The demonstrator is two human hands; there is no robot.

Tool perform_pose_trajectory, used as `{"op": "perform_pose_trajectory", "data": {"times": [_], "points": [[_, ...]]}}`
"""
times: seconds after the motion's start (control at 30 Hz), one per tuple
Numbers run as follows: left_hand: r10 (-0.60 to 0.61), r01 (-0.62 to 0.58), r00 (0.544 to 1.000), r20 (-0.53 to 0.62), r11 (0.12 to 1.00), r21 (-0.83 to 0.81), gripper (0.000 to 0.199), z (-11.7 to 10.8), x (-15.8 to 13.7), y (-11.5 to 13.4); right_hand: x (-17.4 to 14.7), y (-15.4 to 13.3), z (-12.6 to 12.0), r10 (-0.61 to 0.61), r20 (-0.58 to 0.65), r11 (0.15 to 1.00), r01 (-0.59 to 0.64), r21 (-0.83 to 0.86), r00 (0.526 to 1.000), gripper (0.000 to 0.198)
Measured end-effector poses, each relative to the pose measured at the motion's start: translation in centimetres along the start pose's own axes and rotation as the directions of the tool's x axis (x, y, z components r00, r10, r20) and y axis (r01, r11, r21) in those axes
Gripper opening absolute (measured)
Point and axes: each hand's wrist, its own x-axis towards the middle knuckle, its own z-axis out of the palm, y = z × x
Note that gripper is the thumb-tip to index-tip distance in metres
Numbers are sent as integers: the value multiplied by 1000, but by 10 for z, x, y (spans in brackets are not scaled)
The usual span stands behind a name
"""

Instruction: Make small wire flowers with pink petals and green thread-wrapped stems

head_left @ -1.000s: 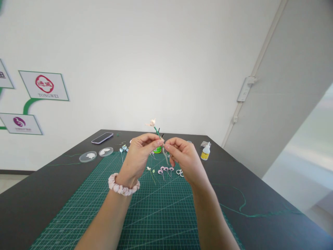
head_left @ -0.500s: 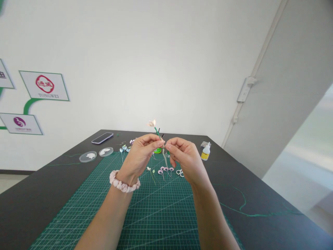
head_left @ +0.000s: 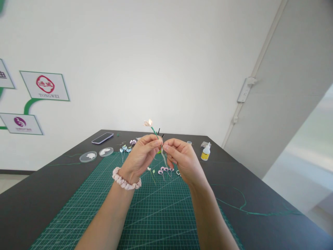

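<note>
In front of me, above the mat, my left hand (head_left: pixel 145 150) pinches the stem of an artificial flower (head_left: pixel 148 123) between thumb and fingertips. Its pale cream-pink petals point up and left, and the upper stem (head_left: pixel 154 130) is green. Close against it, my right hand (head_left: pixel 180 155) is closed in a pinch at the stem just below the left fingertips. Whether a thread also sits between those fingers cannot be seen. Under the hands hangs the stem's pale, whitish lower end (head_left: pixel 163 157). A pink scrunchie (head_left: pixel 126 179) circles my left wrist.
A green cutting mat (head_left: pixel 156 208) covers the table's middle. On it lie pink looped pieces (head_left: pixel 165 169) and a small white flower (head_left: pixel 152 172). Blue flowers (head_left: pixel 125 150), clear dishes (head_left: pixel 88 157) and a phone (head_left: pixel 102 138) are left; a glue bottle (head_left: pixel 205 152) and green thread (head_left: pixel 256 214) are right.
The flower has moved slightly left and turned a little. My right hand has shifted left, its fingertips now meeting the stem beside my left fingertips.
</note>
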Motion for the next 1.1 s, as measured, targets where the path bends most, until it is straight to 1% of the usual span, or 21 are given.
{"op": "perform_pose_trajectory", "data": {"times": [0.2, 0.3, 0.47, 0.6, 0.7, 0.83, 0.97, 1.1], "points": [[-45, 49, 998, 38, 993, -108, 26, 3, -2, -1, 0, 1, 8, 54, 101, 984, -70, 166, 993, 23], [-62, 66, 998, 32, 987, -145, 29, 4, -3, -2, 1, 0, 12, 83, 142, 966, -115, 233, 986, 24], [-168, 173, 985, 41, 956, -237, 29, 3, -5, -4, 2, 0, 14, 155, 201, 908, -220, 358, 967, 24], [-202, 204, 979, 41, 928, -313, 29, 3, -6, -4, 3, 1, 14, 169, 242, 864, -262, 430, 955, 24], [-210, 213, 977, 45, 919, -331, 27, 3, -7, -4, 3, 2, 14, 155, 277, 843, -273, 464, 948, 25], [-204, 207, 978, 44, 922, -328, 25, 3, -6, -5, 3, 2, 13, 145, 299, 837, -278, 471, 943, 27], [-228, 238, 971, 72, 894, -381, 26, 2, -6, -5, 3, 3, 13, 164, 289, 833, -289, 473, 943, 22], [-238, 253, 967, 90, 873, -417, 24, 1, -5, -7, 3, 4, 13, 156, 275, 833, -276, 480, 949, 22]]}}
